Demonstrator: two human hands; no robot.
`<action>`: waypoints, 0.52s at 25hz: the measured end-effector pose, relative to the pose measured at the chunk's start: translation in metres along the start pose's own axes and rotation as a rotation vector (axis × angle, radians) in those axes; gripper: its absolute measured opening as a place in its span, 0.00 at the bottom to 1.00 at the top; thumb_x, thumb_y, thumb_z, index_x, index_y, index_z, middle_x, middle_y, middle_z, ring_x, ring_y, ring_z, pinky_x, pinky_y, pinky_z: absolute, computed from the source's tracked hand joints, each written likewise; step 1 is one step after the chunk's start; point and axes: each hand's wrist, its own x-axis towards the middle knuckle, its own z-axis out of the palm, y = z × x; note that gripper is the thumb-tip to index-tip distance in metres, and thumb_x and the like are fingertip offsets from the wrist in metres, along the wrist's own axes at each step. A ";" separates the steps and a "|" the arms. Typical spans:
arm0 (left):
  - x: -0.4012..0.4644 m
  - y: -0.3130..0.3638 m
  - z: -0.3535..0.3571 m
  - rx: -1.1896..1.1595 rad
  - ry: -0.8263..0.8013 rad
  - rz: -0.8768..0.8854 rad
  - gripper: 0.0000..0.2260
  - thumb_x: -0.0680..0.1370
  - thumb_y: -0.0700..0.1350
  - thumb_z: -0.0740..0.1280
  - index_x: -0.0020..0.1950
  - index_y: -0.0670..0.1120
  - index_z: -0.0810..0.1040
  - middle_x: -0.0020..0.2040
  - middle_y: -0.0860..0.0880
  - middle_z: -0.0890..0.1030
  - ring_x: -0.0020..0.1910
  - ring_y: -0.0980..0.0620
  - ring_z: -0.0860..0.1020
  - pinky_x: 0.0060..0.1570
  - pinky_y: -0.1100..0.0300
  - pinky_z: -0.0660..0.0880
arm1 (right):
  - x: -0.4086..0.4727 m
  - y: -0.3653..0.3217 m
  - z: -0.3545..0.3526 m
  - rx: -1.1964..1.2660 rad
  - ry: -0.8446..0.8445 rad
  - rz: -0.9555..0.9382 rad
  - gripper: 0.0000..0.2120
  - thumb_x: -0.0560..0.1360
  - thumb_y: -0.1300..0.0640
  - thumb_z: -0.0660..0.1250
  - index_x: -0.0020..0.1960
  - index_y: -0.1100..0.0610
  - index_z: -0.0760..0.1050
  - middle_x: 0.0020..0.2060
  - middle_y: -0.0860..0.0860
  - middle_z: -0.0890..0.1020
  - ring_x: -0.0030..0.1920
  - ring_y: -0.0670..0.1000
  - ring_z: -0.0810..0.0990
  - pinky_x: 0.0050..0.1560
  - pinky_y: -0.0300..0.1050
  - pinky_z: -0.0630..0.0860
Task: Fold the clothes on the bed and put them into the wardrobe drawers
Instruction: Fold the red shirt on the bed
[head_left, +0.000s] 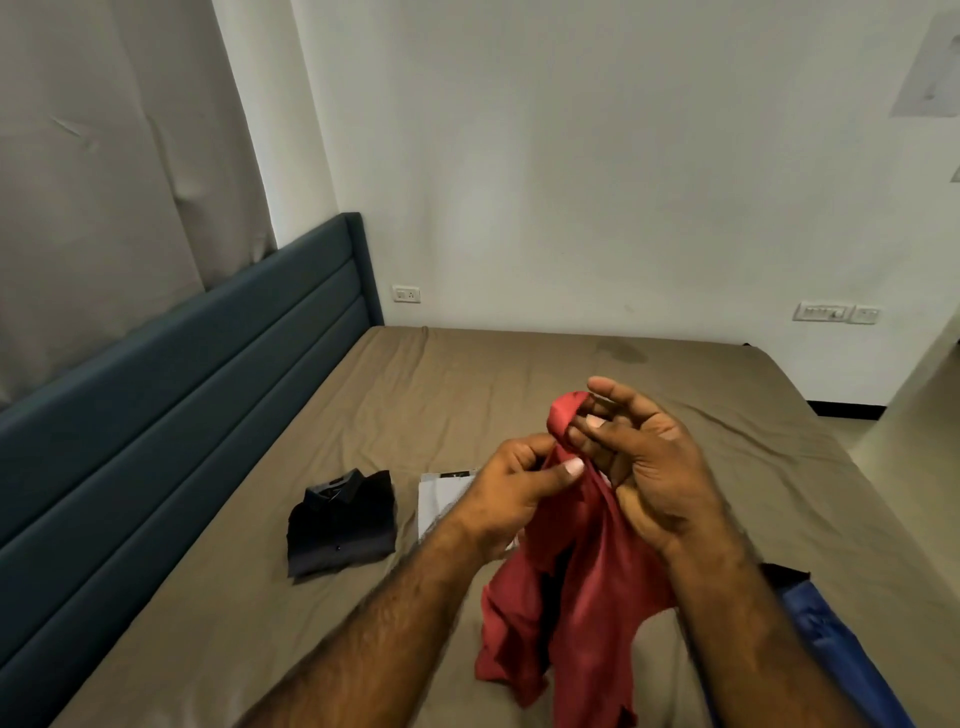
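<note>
From my seat the biggest thing in view is the bed (519, 374), its olive-brown sheet spread up to a dark teal headboard (182, 384) on the left. It serves as the work surface, and I judge the finished pieces are being parked toward the headboard side so the near edge stays free for folding.

Next down in size is the red shirt (566, 597), lifted by its top while the rest hangs and bunches onto the sheet in front of me — held up that way, I'd say, to find the collar or shoulders before laying it flat. The left hand (519, 483) pinches the fabric between thumb and curled fingers. The right hand (649, 467) has its fingers hooked into the upper edge of the cloth, loosely spread but holding it.

A blue garment (841, 649) lies unfolded at the lower right, partly cut off by the frame. The black shirt (340, 522) sits folded on the sheet, collar up, and just beside it is a light grey folded piece (436, 499), mostly hidden behind my left wrist.

By count: four garments visible — two folded, one in hand, one waiting. The wardrobe drawers are not in view.
</note>
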 end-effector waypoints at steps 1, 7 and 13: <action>-0.001 0.000 -0.001 -0.068 0.038 -0.010 0.14 0.82 0.41 0.70 0.60 0.30 0.77 0.50 0.37 0.80 0.50 0.41 0.77 0.53 0.51 0.77 | -0.001 0.002 -0.004 -0.109 0.016 -0.045 0.18 0.75 0.74 0.69 0.62 0.62 0.79 0.48 0.59 0.86 0.48 0.56 0.88 0.50 0.46 0.85; -0.005 0.008 -0.014 -0.029 0.017 0.092 0.08 0.85 0.36 0.64 0.56 0.29 0.75 0.46 0.40 0.82 0.46 0.45 0.81 0.51 0.56 0.81 | -0.012 0.013 -0.002 -0.862 0.076 -0.132 0.14 0.73 0.45 0.78 0.39 0.56 0.85 0.33 0.54 0.85 0.33 0.50 0.82 0.38 0.46 0.81; -0.018 0.019 -0.031 0.084 -0.080 -0.001 0.05 0.82 0.38 0.64 0.48 0.37 0.77 0.39 0.48 0.79 0.38 0.55 0.77 0.43 0.64 0.75 | -0.012 0.014 -0.008 -0.432 -0.075 0.331 0.10 0.76 0.54 0.74 0.43 0.62 0.83 0.37 0.59 0.81 0.33 0.51 0.77 0.32 0.42 0.75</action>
